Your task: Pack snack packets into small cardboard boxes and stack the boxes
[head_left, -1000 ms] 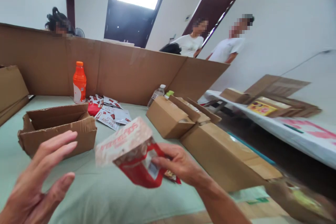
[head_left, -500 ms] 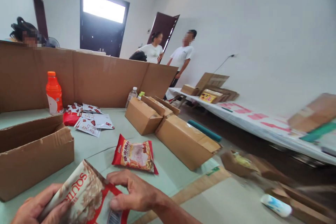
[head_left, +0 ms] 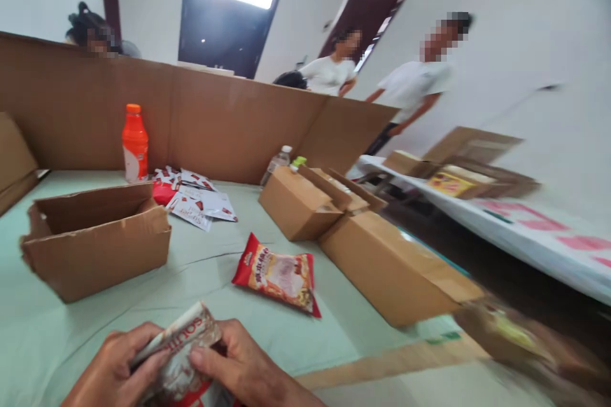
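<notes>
My left hand (head_left: pixel 114 369) and my right hand (head_left: pixel 243 369) both grip a red-and-white printed pouch (head_left: pixel 184 346) at the bottom edge of the view, fingers closed on it from either side. A red and yellow snack packet (head_left: pixel 279 273) lies flat on the pale green table (head_left: pixel 214 324) just beyond my hands. An open cardboard box (head_left: pixel 95 238) stands to the left.
An orange drink bottle (head_left: pixel 134 143) and several white-and-red sachets (head_left: pixel 193 200) sit by the cardboard wall (head_left: pixel 229 121). Two cardboard boxes (head_left: pixel 344 229) lie to the right. Three people are behind the wall. A second table (head_left: pixel 501 216) with boxes is at right.
A snack packet has come to lie on the table. My left hand closed onto the pouch, and both hands drew it down toward me. The view swung right, then back left.
</notes>
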A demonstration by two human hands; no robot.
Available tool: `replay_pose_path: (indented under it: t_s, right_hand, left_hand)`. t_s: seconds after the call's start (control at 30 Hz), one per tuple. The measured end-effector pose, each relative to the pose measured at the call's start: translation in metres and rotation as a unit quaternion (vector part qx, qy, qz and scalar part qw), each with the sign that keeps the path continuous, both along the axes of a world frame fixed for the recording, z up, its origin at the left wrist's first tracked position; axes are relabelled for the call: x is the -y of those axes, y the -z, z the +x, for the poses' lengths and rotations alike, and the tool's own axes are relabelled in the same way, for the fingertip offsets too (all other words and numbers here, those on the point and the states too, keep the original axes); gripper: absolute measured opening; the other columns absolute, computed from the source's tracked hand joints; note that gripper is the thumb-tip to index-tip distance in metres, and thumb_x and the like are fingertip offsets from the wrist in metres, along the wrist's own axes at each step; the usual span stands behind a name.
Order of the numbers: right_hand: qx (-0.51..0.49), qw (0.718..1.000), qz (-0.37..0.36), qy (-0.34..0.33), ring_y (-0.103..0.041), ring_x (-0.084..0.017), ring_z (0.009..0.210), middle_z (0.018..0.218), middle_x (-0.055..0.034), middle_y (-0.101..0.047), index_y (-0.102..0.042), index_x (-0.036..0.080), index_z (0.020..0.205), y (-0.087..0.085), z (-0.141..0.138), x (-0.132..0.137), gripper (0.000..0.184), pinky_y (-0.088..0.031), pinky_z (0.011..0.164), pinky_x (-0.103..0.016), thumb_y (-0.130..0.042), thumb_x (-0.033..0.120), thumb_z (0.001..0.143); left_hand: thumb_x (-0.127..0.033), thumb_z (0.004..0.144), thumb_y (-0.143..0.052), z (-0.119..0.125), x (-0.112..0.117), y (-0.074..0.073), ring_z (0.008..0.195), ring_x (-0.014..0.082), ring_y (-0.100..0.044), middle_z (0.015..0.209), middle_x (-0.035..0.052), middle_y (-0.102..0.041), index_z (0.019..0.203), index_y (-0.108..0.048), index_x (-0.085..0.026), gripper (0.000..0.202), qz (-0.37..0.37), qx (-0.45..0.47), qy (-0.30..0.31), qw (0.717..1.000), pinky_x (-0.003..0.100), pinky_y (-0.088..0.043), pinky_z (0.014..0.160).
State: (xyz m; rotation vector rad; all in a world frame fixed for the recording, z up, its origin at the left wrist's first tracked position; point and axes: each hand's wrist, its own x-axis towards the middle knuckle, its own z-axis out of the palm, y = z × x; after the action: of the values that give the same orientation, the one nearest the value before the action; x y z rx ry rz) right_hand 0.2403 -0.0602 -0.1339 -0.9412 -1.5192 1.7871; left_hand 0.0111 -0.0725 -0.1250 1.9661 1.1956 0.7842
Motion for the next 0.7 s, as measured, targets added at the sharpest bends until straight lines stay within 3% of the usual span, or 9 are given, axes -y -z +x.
replay_pose_path:
  t_s: [0.07,0.13,0.23,0.3,0.37,0.43,0.5,0.57,0.7]
  right_hand:
    - [0.010,1.000,-0.009,0.002,-0.050,-0.012,0.067,0.074,-0.0017,-0.064,-0.076,0.013,0.084,-0.001,0.001,0.001,0.063,-0.043,0.066,-0.024,-0.071,0.076,0.083]
    - [0.012,1.000,-0.018,0.009,-0.052,-0.012,0.064,0.073,-0.0028,-0.067,-0.077,0.013,0.084,-0.005,0.004,0.000,0.061,-0.045,0.064,-0.024,-0.071,0.074,0.085]
    - [0.028,0.997,0.012,0.064,-0.062,-0.016,0.065,0.074,-0.0061,-0.073,-0.080,0.014,0.081,-0.014,0.015,-0.004,0.057,-0.053,0.065,-0.027,-0.073,0.071,0.085]
    - [0.029,0.989,0.042,0.142,-0.069,-0.020,0.069,0.077,-0.0081,-0.077,-0.082,0.015,0.083,-0.021,0.026,-0.008,0.051,-0.059,0.069,-0.031,-0.076,0.066,0.085]
    - [0.005,0.973,0.072,0.218,-0.073,-0.023,0.070,0.081,-0.0091,-0.080,-0.084,0.017,0.089,-0.030,0.036,-0.015,0.043,-0.064,0.069,-0.034,-0.080,0.060,0.084]
    - [-0.033,0.950,0.121,0.285,-0.075,-0.025,0.070,0.083,-0.0091,-0.081,-0.085,0.019,0.094,-0.043,0.042,-0.025,0.036,-0.066,0.069,-0.036,-0.084,0.054,0.082]
    - [-0.076,0.915,0.196,0.345,-0.077,-0.025,0.072,0.084,-0.0078,-0.082,-0.085,0.022,0.095,-0.061,0.042,-0.036,0.029,-0.067,0.072,-0.037,-0.086,0.048,0.081]
    - [-0.116,0.862,0.279,0.407,-0.079,-0.024,0.078,0.085,-0.0047,-0.082,-0.084,0.024,0.093,-0.083,0.036,-0.047,0.021,-0.068,0.078,-0.038,-0.086,0.042,0.082]
    - [-0.167,0.753,0.421,0.478,-0.077,-0.025,0.102,0.092,0.0005,-0.081,-0.081,0.030,0.092,-0.124,0.015,-0.059,0.006,-0.063,0.097,-0.043,-0.082,0.030,0.086]
  left_hand:
    - [-0.046,0.101,-0.057,-0.006,-0.003,-0.009,0.068,0.0142,-0.074,0.082,-0.0028,-0.080,0.103,-0.077,-0.026,0.028,0.030,-0.011,0.009,0.999,0.016,-0.056,0.063]
    - [-0.038,0.100,-0.063,-0.017,-0.008,-0.023,0.091,0.0166,-0.078,0.107,-0.0004,-0.082,0.123,-0.071,-0.029,0.026,0.153,-0.027,-0.020,0.988,0.020,-0.060,0.081]
    - [-0.025,0.101,-0.062,-0.039,-0.021,-0.057,0.132,0.0225,-0.065,0.140,0.0086,-0.070,0.136,-0.061,-0.026,0.035,0.366,-0.097,-0.080,0.922,0.034,-0.051,0.113]
    - [-0.017,0.100,-0.061,-0.056,-0.034,-0.081,0.142,0.0286,-0.057,0.142,0.0157,-0.067,0.137,-0.059,-0.019,0.036,0.449,-0.174,-0.121,0.868,0.045,-0.045,0.120]
    - [-0.016,0.099,-0.057,-0.073,-0.048,-0.097,0.139,0.0367,-0.059,0.137,0.0220,-0.069,0.136,-0.060,-0.011,0.037,0.480,-0.241,-0.155,0.829,0.056,-0.046,0.116]
    - [-0.018,0.097,-0.052,-0.088,-0.061,-0.102,0.120,0.0390,-0.070,0.120,0.0206,-0.077,0.124,-0.067,-0.009,0.032,0.470,-0.280,-0.159,0.822,0.059,-0.052,0.106]
    - [-0.019,0.095,-0.047,-0.096,-0.067,-0.099,0.094,0.0324,-0.077,0.096,0.0118,-0.081,0.106,-0.072,-0.013,0.028,0.448,-0.294,-0.142,0.833,0.053,-0.058,0.095]
    - [-0.017,0.095,-0.046,-0.098,-0.064,-0.093,0.077,0.0237,-0.075,0.082,0.0031,-0.079,0.096,-0.072,-0.018,0.026,0.433,-0.277,-0.121,0.849,0.044,-0.059,0.093]
    - [-0.014,0.099,-0.046,-0.085,-0.040,-0.091,0.081,0.0177,-0.071,0.087,-0.0018,-0.077,0.103,-0.068,-0.022,0.023,0.428,-0.228,-0.074,0.871,0.039,-0.053,0.104]
